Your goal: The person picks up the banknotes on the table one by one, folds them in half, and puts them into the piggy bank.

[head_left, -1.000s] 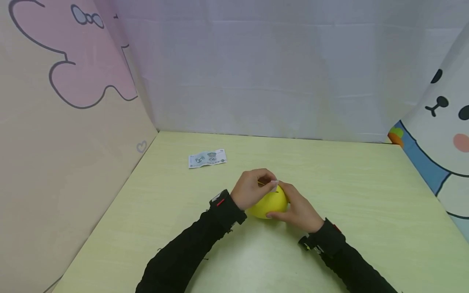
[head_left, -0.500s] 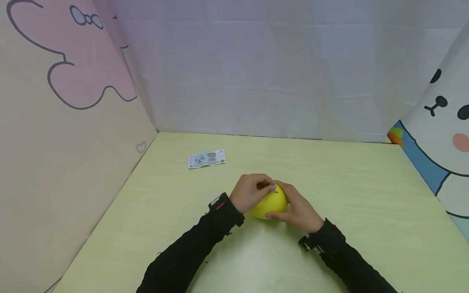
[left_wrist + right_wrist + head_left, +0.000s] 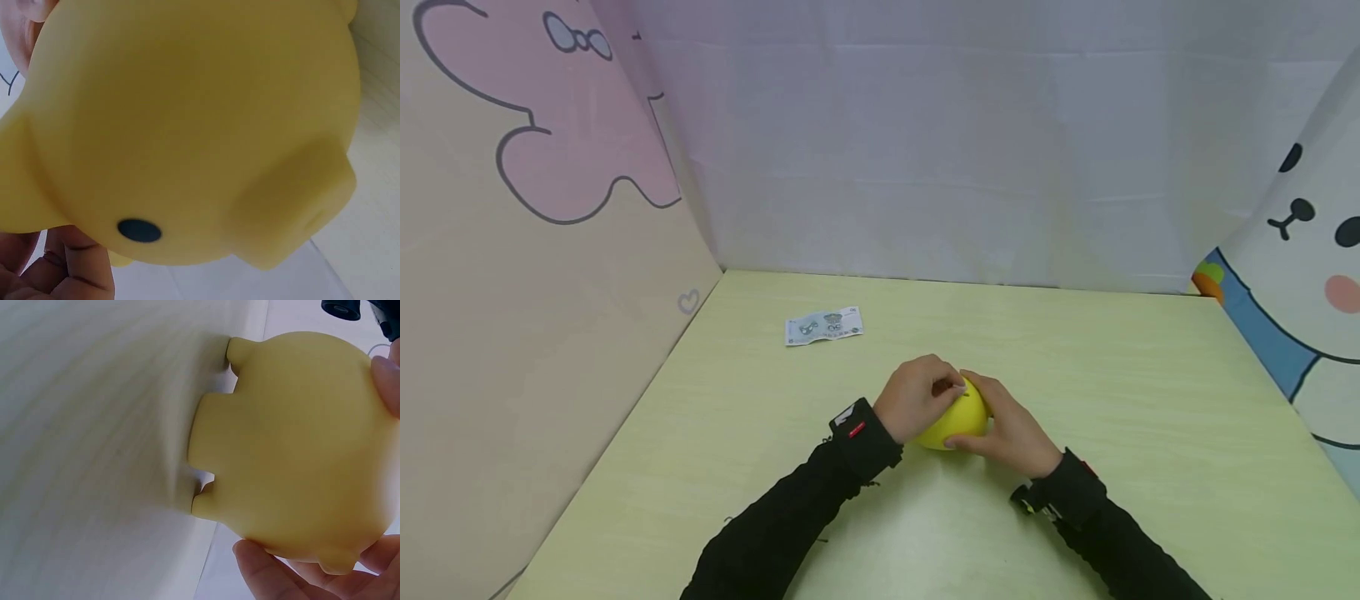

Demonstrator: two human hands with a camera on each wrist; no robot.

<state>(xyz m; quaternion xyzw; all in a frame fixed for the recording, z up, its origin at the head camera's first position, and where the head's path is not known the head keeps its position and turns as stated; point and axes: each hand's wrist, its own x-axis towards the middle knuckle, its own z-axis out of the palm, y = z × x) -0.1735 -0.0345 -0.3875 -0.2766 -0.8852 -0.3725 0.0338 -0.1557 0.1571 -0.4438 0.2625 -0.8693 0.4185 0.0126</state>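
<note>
Beside the slot (image 3: 966,394), the left hand (image 3: 916,402)

On the pale surface (image 3: 1112,375), we see a yellow piggy bank (image 3: 953,427) between both hands, its snout (image 3: 300,200) turned away from the right wrist view. The slot's visible part runs roughly sideways across the top, just right of the left hand's fingertips and slightly nearer the person, so we judge that hand the nearer. Its fingers are curled, tips nearly together; a pale sliver (image 3: 961,389) shows there, but we cannot tell whether they hold paper. The right hand (image 3: 1015,429) grips the other side, fingers partly spread round it, thumb in front. A banknote (image 3: 824,327) lies well apart, farther back.
</note>
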